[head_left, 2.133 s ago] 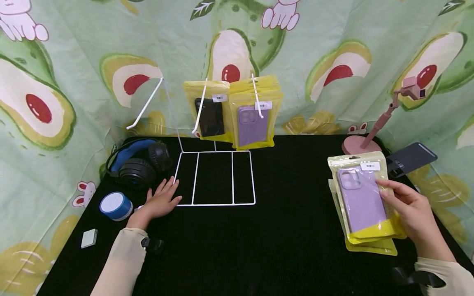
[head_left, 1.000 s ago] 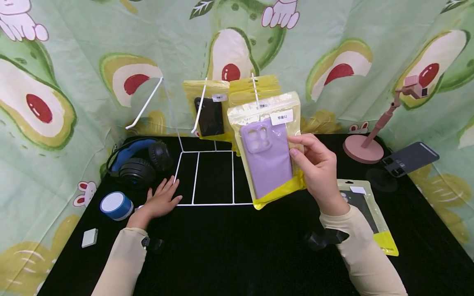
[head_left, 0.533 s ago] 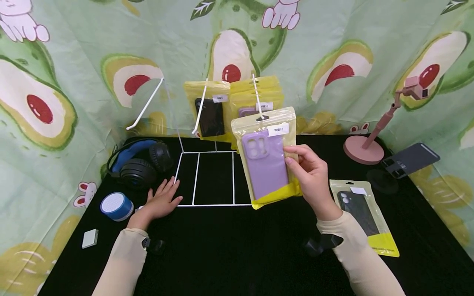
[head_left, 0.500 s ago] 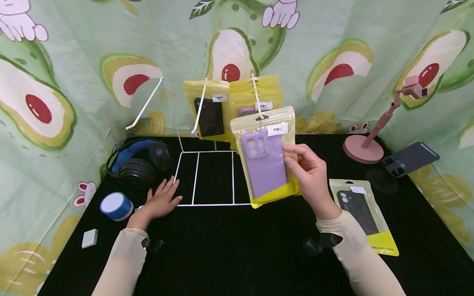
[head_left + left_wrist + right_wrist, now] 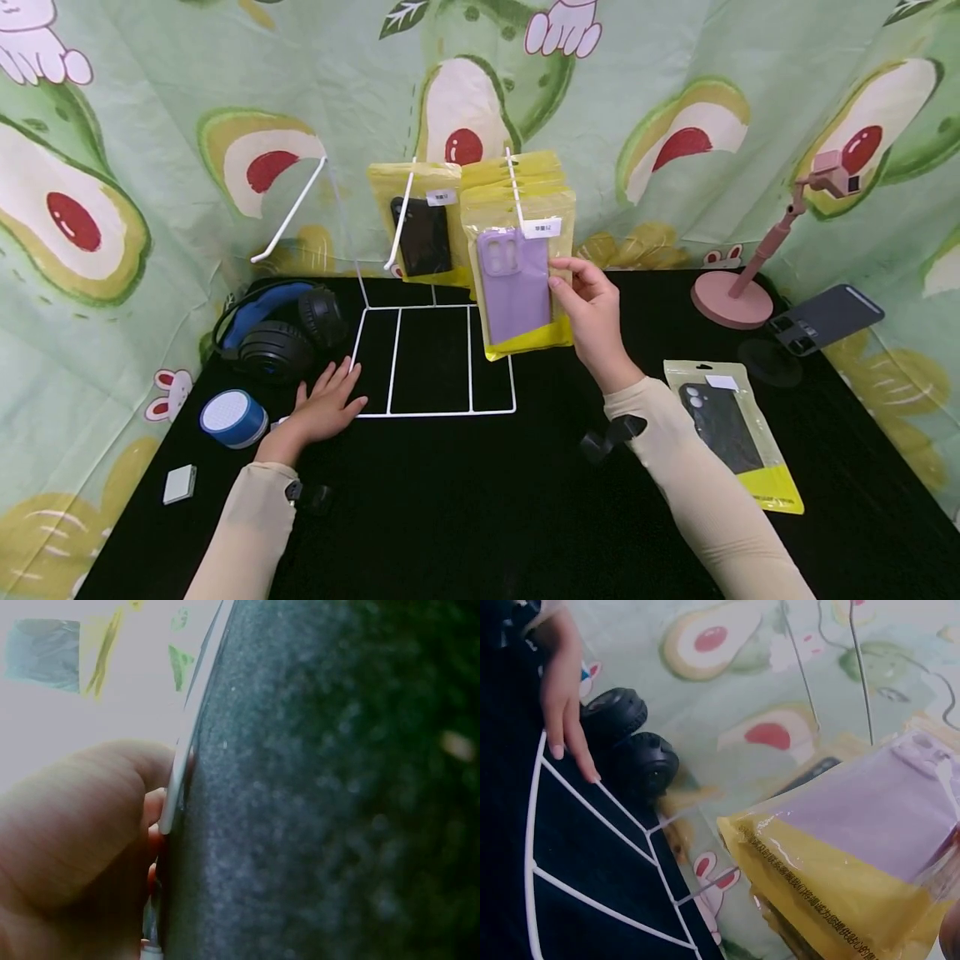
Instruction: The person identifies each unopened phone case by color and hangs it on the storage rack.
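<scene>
My right hand (image 5: pixel 592 312) pinches the right edge of a clear and yellow pouch with a purple phone case (image 5: pixel 517 287) inside. The pouch's top is on the right prong (image 5: pixel 516 187) of a white wire rack (image 5: pixel 435 414), in front of other yellow pouches. In the right wrist view the purple phone case (image 5: pixel 855 817) fills the right side. My left hand (image 5: pixel 324 408) lies flat with spread fingers on the left end of the rack's base. Beside it hangs a black phone case pouch (image 5: pixel 426 237) on the middle prong; the left prong (image 5: pixel 292 208) is bare.
A pouch with a black phone case (image 5: pixel 723 429) lies on the black table at right, near a phone on a stand (image 5: pixel 828 321) and a pink stand (image 5: pixel 735 296). Headphones (image 5: pixel 277 333), a blue speaker (image 5: pixel 234 418) and a small white box (image 5: pixel 179 484) are at left.
My right hand has carried the purple case pouch from the right of the table to the rack, then farther back along the right prong. My left hand has stayed in place.
</scene>
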Tool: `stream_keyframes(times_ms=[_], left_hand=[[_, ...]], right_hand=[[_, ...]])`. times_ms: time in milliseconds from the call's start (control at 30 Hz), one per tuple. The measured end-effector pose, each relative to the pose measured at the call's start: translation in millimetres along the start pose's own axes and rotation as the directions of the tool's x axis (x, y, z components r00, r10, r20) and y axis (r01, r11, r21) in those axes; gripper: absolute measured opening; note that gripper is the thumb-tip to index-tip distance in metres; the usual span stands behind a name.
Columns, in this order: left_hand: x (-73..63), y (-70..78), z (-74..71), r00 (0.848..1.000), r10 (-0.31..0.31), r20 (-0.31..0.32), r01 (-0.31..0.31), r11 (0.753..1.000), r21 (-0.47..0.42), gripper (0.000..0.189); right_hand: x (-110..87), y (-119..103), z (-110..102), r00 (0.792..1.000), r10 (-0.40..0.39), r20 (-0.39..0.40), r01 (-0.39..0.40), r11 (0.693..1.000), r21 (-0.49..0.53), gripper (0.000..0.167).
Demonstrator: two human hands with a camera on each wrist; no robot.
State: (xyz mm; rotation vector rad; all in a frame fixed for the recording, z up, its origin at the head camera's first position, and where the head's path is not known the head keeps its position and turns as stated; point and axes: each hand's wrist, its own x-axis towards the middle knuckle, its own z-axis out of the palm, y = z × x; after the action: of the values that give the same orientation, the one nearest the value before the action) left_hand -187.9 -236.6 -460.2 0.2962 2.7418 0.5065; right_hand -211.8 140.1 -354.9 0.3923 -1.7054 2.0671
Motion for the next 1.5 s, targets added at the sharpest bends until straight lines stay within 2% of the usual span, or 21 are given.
stream_keyframes(times_ms=[100,233,400,500,633,767,933,1100,1200,1267,1333,1367,1433,1500], left_hand=[[0.9,-0.8,0.2,1.000,0.000,0.003,0.000,1.000,0.002,0.066],[1.3,-0.8,0.2,1.000,0.002,0.005,-0.002,1.000,0.003,0.066],[0.1,-0.7,-0.3,1.000,-0.002,0.012,0.002,1.000,-0.005,0.068],[-0.8,-2.1,-0.1,1.000,0.003,0.017,-0.002,1.000,-0.008,0.069],[1.0,-5.6,1.7,1.000,0.012,0.014,-0.012,1.000,-0.014,0.070],[3.9,-7.4,4.2,1.000,0.023,0.006,-0.023,1.000,-0.018,0.071],[3.7,-6.0,4.1,1.000,0.020,0.007,-0.020,1.000,-0.014,0.069],[-1.6,-2.1,0.6,1.000,0.008,-0.005,-0.008,1.000,-0.015,0.066],[-3.5,-2.1,1.2,1.000,0.011,-0.010,-0.011,1.000,-0.016,0.066],[-4.0,-1.9,2.2,1.000,0.015,-0.010,-0.015,1.000,-0.023,0.067],[-4.0,-1.5,2.8,1.000,0.018,-0.008,-0.019,0.999,-0.028,0.067],[-3.3,-1.7,3.1,1.000,0.019,-0.009,-0.019,1.000,-0.024,0.067],[-2.8,-0.5,2.2,1.000,0.023,-0.010,-0.023,1.000,-0.019,0.066],[-1.6,-0.6,1.3,1.000,0.024,-0.012,-0.024,1.000,-0.009,0.065]], right_hand=[[8.2,6.3,2.3,1.000,0.010,-0.026,-0.010,1.000,0.002,0.016],[10.7,11.0,2.4,0.999,0.042,-0.024,-0.042,0.999,-0.020,0.013],[2.2,18.6,-10.9,0.992,0.127,0.024,-0.125,0.990,-0.063,0.010],[-5.2,23.5,-27.0,0.985,0.156,0.077,-0.154,0.988,-0.025,0.009],[-15.5,24.6,-54.1,0.975,0.171,0.142,-0.172,0.985,-0.011,0.010],[-29.3,17.7,-86.5,0.967,0.205,0.148,-0.198,0.978,-0.060,0.015],[-48.4,4.3,-135.3,0.956,0.270,0.115,-0.258,0.960,-0.106,0.018],[-67.5,-10.8,-184.6,0.924,0.381,0.039,-0.372,0.916,-0.148,0.017],[-78.6,-16.7,-209.9,0.910,0.415,0.001,-0.406,0.889,-0.212,0.018],[-85.2,-20.3,-224.8,0.899,0.437,-0.014,-0.420,0.854,-0.307,0.018],[-90.6,-24.2,-237.1,0.883,0.469,-0.028,-0.430,0.782,-0.452,0.021],[-92.5,-25.7,-242.4,0.873,0.485,-0.039,-0.430,0.732,-0.528,0.025],[-94.8,-27.9,-250.3,0.843,0.534,-0.066,-0.434,0.603,-0.669,0.038],[-95.4,-26.4,-257.0,0.809,0.580,-0.095,-0.440,0.491,-0.752,0.051]])
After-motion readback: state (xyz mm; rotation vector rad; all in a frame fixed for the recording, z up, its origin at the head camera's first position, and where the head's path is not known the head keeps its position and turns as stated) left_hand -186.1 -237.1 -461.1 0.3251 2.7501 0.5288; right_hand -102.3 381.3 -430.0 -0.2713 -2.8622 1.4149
